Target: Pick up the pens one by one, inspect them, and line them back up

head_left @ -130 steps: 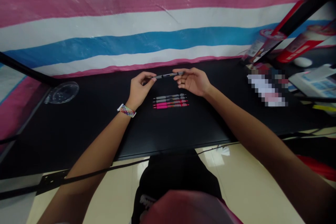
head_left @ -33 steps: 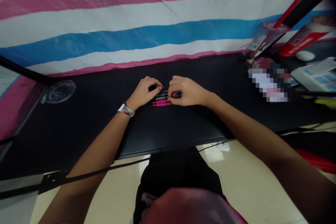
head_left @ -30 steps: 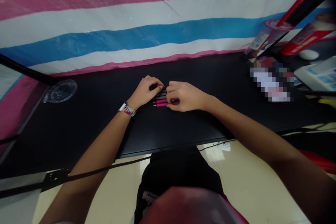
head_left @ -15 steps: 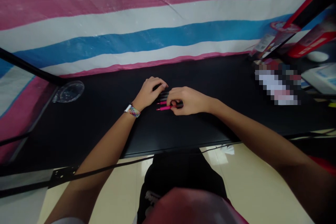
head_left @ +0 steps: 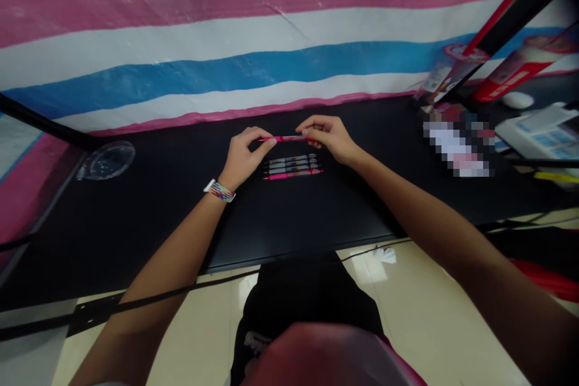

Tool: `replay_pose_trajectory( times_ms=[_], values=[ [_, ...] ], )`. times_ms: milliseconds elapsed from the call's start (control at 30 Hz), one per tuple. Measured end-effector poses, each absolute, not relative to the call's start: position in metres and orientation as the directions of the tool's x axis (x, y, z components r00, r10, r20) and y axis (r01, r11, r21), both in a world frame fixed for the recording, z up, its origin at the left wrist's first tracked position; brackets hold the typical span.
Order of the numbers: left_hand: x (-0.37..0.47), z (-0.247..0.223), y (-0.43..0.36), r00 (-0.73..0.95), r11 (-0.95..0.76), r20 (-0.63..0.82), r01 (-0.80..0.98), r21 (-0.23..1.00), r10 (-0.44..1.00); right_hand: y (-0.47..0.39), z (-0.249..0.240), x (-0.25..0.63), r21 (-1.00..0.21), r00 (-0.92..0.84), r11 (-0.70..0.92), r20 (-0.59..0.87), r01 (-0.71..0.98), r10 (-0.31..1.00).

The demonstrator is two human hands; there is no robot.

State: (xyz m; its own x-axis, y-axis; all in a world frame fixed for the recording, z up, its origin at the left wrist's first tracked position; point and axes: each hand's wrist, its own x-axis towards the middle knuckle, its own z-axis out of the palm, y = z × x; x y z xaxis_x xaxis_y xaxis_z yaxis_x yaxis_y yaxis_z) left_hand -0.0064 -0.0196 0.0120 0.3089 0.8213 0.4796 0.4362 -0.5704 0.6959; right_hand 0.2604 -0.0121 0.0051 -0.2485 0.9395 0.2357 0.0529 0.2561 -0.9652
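Observation:
A pink pen (head_left: 289, 139) lies crosswise between my hands, above a row of pens on the black table. My left hand (head_left: 245, 154) pinches its left end between thumb and fingers. At its right end, my right hand (head_left: 330, 137) has thumb and fingers closed on it. Just below, several grey-and-clear pens (head_left: 292, 163) lie side by side, and another pink pen (head_left: 293, 175) forms the near edge of the row. A patterned band circles my left wrist.
The black table (head_left: 362, 205) meets a striped sheet at the back. A clear plastic lid (head_left: 111, 160) sits at the left. Cups with straws (head_left: 452, 69), a white mouse (head_left: 518, 100) and a blurred packet (head_left: 459, 145) stand or lie at the right. A dark cable runs along the front edge.
One pink pen has been lifted from the near side of the row and moved up, now between both hands. Both hands have moved away from the row, uncovering the pens.

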Motion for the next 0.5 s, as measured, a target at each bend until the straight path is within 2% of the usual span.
replay_pose_trajectory(
  times_ms=[133,500],
  values=[
    [-0.008,0.008,-0.014,0.244,-0.547,0.49,0.43,0.719,0.837,-0.005,0.003,0.265,-0.984,-0.184,0.167,0.176,-0.064,0.967],
    [-0.01,0.001,-0.012,0.281,-0.496,0.409,0.463,0.735,0.868,0.001,-0.01,0.263,-0.983,-0.161,0.164,0.176,-0.082,0.971]
  ],
)
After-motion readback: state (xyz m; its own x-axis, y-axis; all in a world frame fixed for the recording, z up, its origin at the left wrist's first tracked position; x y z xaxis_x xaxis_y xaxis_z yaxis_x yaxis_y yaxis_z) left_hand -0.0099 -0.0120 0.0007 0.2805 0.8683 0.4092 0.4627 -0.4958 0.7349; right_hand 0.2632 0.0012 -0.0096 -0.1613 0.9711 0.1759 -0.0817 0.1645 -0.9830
